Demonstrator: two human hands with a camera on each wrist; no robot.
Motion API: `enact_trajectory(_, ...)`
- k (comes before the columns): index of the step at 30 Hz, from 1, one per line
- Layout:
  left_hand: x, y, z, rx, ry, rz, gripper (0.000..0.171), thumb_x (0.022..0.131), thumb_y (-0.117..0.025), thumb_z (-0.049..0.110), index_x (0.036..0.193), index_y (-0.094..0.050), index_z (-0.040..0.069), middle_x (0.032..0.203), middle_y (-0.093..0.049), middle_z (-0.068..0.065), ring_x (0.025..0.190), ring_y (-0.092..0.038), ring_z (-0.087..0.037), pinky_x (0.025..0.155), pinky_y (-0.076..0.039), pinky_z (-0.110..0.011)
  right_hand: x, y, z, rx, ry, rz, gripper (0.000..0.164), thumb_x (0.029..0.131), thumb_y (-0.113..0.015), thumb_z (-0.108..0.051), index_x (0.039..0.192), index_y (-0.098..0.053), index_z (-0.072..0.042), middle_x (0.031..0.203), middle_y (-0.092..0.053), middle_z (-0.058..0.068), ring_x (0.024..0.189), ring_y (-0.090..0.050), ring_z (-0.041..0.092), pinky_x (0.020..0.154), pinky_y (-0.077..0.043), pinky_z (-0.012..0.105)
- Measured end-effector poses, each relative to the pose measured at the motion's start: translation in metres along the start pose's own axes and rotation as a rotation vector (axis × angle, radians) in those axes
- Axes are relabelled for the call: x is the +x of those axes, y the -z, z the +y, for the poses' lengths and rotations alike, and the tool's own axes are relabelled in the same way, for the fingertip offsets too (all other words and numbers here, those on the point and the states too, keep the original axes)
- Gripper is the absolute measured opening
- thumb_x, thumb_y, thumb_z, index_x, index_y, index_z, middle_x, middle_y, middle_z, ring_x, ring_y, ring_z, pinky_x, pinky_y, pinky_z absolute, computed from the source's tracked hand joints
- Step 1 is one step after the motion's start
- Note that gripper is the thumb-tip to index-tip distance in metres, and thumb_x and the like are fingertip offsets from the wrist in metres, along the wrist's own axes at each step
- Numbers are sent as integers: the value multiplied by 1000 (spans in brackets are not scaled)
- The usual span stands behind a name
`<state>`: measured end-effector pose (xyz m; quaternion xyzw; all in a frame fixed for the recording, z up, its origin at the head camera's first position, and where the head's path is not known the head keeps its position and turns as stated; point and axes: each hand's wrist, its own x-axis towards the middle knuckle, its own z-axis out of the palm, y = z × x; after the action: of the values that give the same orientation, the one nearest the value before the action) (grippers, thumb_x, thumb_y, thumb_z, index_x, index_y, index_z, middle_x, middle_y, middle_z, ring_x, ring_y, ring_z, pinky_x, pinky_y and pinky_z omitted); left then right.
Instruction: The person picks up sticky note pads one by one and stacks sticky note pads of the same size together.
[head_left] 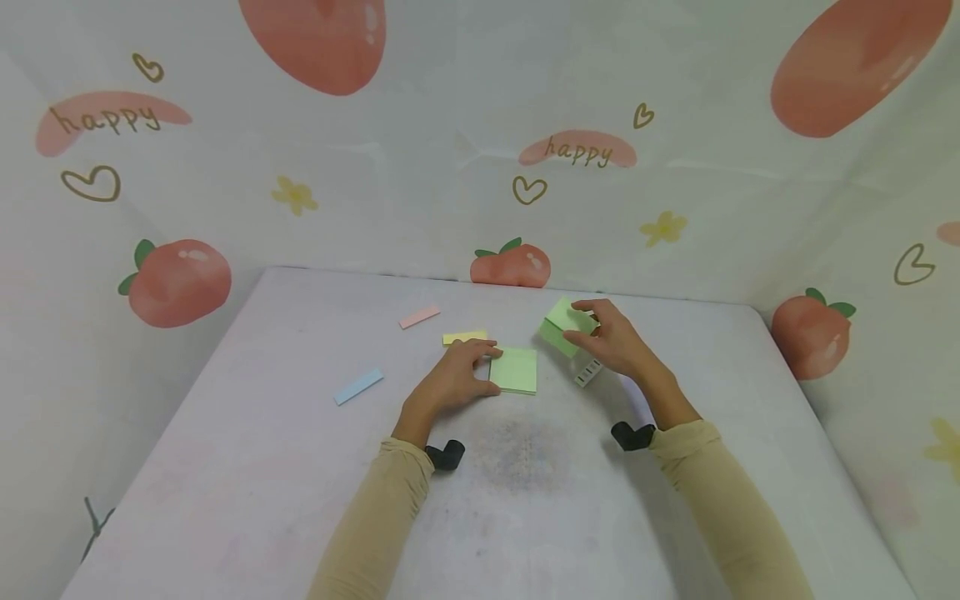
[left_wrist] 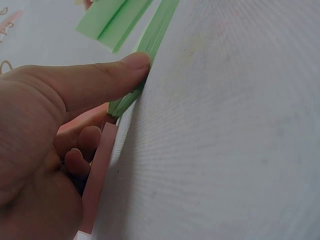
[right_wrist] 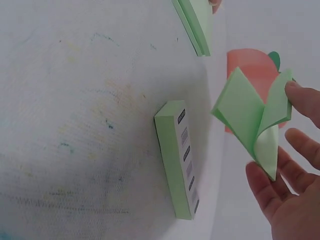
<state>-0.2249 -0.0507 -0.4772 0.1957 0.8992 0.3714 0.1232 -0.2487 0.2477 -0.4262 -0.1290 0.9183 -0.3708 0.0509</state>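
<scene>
A light green square of layered folded paper lies flat on the table. My left hand holds its left edge between thumb and fingers, and the left wrist view shows the thumb on its layered side. Above the table to the right, my right hand pinches a second green folded paper, its folds standing partly apart in the right wrist view. Beneath that hand stands a thin green pad with printed labels on one side.
Pink, yellow and blue strips lie left of and behind the papers. Something lilac lies partly hidden under my right forearm. A patterned cloth hangs behind the table.
</scene>
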Motion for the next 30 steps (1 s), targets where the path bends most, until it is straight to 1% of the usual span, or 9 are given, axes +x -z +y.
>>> enact_trajectory(2,0,0,0,1,-1,-1,63,86,-83,23,143,-59,15,159,-46,1,137,-53,-24,130,-14,-46,1,0,0,-8,1,0,60,98,-69,-28,149,-46,-5,152,-45,17,120,-51,34,98,-47,47)
enact_trajectory(7,0,0,-1,3,-11,-3,63,85,-83,23,143,-59,14,159,-47,0,140,-51,-24,130,-14,-46,1,0,-2,-12,18,11,60,98,-69,-28,149,-46,-5,151,-47,18,119,-53,33,97,-47,47)
enact_trajectory(10,1,0,-1,1,-16,-2,63,86,-83,23,143,-59,14,159,-47,-1,143,-48,-24,131,-13,-46,1,1,-6,-3,29,11,60,98,-69,-29,149,-46,-5,151,-49,17,122,-53,33,101,-48,50)
enact_trajectory(13,1,-1,-2,0,-13,2,62,86,-83,23,143,-59,14,159,-47,0,144,-46,-24,130,-14,-46,1,0,-12,26,29,-16,61,98,-68,-31,149,-45,-6,151,-49,16,128,-52,33,106,-47,52)
enact_trajectory(17,1,-1,-2,-1,-2,3,62,86,-83,23,143,-59,16,160,-46,1,144,-45,-25,128,-21,-47,0,-3,-20,56,31,-67,63,98,-68,-31,150,-43,-6,153,-49,14,132,-50,34,108,-45,52)
enact_trajectory(20,0,0,-2,-5,5,2,62,85,-83,24,142,-59,17,160,-46,2,143,-46,-25,125,-28,-47,-1,-7,-24,48,50,-92,63,98,-68,-28,151,-43,-5,153,-50,15,134,-49,35,107,-46,52)
enact_trajectory(23,1,0,-2,-2,3,5,61,85,-83,24,142,-60,16,159,-46,2,141,-47,-25,123,-31,-46,-2,-11,-27,36,65,-109,63,97,-70,-26,150,-43,-4,152,-51,16,133,-50,35,106,-47,52)
enact_trajectory(25,1,-1,-1,-1,3,6,61,85,-83,24,142,-60,17,159,-47,3,136,-49,-24,119,-35,-45,-3,-14,-28,33,70,-120,64,97,-71,-26,150,-43,-4,152,-51,16,133,-51,35,105,-48,52)
enact_trajectory(30,1,-1,-1,-8,3,5,61,85,-84,24,141,-60,17,158,-47,4,133,-50,-25,115,-39,-44,-3,-21,-27,21,60,-153,66,96,-71,-29,151,-42,-6,153,-50,14,135,-50,34,104,-49,51)
